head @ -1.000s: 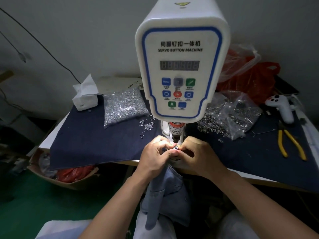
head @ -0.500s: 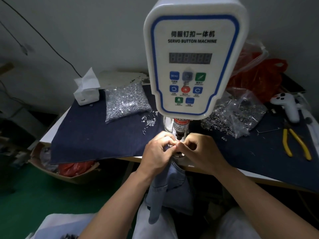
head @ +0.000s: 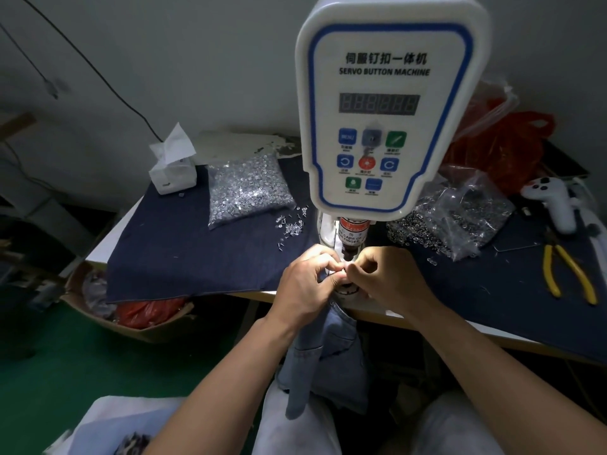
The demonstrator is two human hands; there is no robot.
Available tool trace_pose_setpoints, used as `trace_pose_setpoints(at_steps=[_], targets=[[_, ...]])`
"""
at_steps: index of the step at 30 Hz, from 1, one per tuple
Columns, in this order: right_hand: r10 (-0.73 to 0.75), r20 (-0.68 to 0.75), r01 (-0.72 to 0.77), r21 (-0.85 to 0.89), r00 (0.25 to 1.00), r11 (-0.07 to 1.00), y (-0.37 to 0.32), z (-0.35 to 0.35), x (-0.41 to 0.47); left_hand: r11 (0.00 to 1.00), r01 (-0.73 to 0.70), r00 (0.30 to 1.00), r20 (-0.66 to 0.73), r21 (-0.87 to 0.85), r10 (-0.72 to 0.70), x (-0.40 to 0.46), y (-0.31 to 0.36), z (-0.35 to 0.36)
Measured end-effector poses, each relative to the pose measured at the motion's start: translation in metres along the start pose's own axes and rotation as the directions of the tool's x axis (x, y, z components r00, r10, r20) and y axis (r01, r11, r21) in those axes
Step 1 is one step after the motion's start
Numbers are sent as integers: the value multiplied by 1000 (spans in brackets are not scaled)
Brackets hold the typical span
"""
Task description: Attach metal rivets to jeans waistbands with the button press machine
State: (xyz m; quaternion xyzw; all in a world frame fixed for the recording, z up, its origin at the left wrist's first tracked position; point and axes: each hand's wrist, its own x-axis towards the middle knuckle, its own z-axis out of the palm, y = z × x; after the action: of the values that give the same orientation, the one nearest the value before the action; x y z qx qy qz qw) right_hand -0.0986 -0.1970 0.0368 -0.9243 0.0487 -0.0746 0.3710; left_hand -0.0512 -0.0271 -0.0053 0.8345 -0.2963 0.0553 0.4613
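Observation:
The white servo button machine (head: 387, 106) stands at the table's front edge, its punch (head: 350, 247) pointing down at the lit die (head: 345, 288). Light blue jeans (head: 328, 353) hang from the die down over my lap. My left hand (head: 305, 287) and my right hand (head: 391, 280) pinch the waistband on the die, fingertips meeting just under the punch. The fingers hide any rivet there. A clear bag of silver rivets (head: 249, 188) lies left of the machine, with loose rivets (head: 292, 226) spilled beside it.
A second bag of metal parts (head: 456, 218) lies right of the machine. Yellow-handled pliers (head: 565, 274), a white controller (head: 551, 198), a tissue box (head: 172, 169) and red bags (head: 505, 146) sit on the dark cloth (head: 197, 254). A cardboard box (head: 131, 310) is on the floor at left.
My fingertips have closed tighter over the waistband at the die and now cover the small metal piece seen a second ago. The camera has moved closer and slightly left.

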Motion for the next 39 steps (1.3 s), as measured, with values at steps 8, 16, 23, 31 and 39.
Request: trace_pose_setpoints(at_steps=[8, 16, 23, 31, 39], targets=[[205, -171, -146, 306, 964, 941, 5, 19, -15, 1000, 10, 999, -33, -4, -10, -1, 7, -1], [523, 104, -327, 876, 846, 355, 17, 10, -24, 998, 55, 997, -51, -11, -56, -2, 11, -1], [521, 380, -457, 889, 764, 21, 15, -9, -25, 941, 307, 941, -105, -142, -323, -12, 2, -12], [408, 621, -595, 777, 669, -206, -10, -8, -23, 952, 305, 949, -71, -43, -307, -14, 8, -30], [425, 571, -570, 809, 702, -146, -27, -4, -19, 952, 303, 950, -66, -52, -306, -19, 13, -31]])
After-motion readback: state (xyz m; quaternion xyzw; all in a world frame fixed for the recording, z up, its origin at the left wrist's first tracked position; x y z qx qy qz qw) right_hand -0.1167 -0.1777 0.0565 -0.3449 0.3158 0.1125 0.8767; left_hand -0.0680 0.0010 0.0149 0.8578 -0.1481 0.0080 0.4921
